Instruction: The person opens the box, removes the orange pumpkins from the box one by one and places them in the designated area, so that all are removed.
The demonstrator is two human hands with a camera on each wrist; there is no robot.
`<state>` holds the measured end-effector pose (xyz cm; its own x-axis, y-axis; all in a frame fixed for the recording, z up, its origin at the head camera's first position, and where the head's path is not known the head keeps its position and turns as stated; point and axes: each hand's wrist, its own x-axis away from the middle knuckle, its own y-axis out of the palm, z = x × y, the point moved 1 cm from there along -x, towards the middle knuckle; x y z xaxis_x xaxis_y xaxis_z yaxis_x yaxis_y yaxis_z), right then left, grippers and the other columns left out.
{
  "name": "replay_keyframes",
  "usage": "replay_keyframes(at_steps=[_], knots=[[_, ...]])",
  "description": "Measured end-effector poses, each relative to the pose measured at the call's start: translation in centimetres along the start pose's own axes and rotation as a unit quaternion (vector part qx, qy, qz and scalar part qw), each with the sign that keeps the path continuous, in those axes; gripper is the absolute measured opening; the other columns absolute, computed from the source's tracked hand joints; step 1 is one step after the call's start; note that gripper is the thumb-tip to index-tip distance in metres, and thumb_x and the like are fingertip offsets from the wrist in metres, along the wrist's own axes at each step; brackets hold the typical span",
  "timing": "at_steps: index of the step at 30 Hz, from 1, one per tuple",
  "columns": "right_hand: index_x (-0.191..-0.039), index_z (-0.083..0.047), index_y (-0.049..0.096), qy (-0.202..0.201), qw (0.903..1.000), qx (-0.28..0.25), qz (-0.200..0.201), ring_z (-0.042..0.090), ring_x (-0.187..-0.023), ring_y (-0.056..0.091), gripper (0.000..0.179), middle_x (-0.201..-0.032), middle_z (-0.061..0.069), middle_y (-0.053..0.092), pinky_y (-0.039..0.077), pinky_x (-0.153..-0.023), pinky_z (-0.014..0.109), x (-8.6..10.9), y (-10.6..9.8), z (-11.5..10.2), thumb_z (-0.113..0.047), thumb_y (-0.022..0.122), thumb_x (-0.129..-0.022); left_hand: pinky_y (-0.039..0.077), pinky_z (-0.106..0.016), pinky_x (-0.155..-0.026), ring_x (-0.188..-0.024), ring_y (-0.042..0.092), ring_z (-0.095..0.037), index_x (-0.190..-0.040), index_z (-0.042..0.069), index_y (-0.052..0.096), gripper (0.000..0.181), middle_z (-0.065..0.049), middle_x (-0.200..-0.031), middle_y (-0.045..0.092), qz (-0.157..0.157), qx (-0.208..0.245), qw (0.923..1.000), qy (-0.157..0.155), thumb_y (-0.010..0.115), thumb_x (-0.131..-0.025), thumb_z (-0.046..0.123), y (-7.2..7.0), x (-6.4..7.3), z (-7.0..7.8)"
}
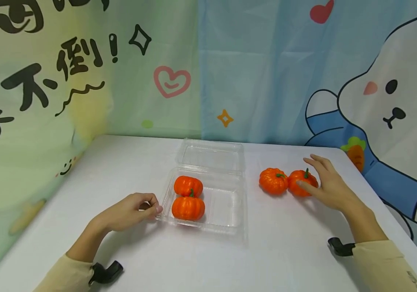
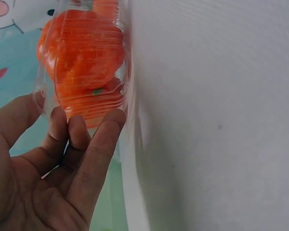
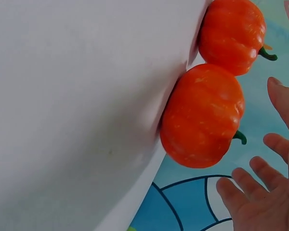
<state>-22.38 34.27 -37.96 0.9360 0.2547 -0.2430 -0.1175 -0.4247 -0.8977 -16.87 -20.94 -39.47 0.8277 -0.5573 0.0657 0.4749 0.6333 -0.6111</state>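
At the near left corner of a clear plastic clamshell box, my left hand pinches the rim. The left wrist view shows the thumb on the rim and the fingertips along the ribbed wall. The lid lies folded back. Inside, on the left, sit two small orange pumpkins, a rear one and a front one. Right of the box, another pumpkin stands beside a fourth with a green stem. Over that one my right hand hovers, fingers spread, holding nothing.
The white table ends at the back against a printed cloth backdrop. Black wrist mounts sit at both cuffs, close above the tabletop.
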Motion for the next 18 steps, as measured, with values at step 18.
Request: replay_keyframes(at_steps=[18], knots=[[-0.151, -0.005, 0.042, -0.044, 0.9987, -0.005, 0.027, 0.049, -0.138, 0.037, 0.070, -0.153, 0.025, 0.038, 0.037, -0.102, 0.075, -0.3, -0.4, -2.0, -0.030, 0.076, -0.095, 0.050, -0.024, -0.077, -0.084, 0.064, -0.016, -0.094, 0.011, 0.066, 0.021, -0.001, -0.087, 0.067, -0.014, 0.005, 0.9999, -0.005, 0.063, -0.104, 0.030, 0.0, -0.2, 0.0]])
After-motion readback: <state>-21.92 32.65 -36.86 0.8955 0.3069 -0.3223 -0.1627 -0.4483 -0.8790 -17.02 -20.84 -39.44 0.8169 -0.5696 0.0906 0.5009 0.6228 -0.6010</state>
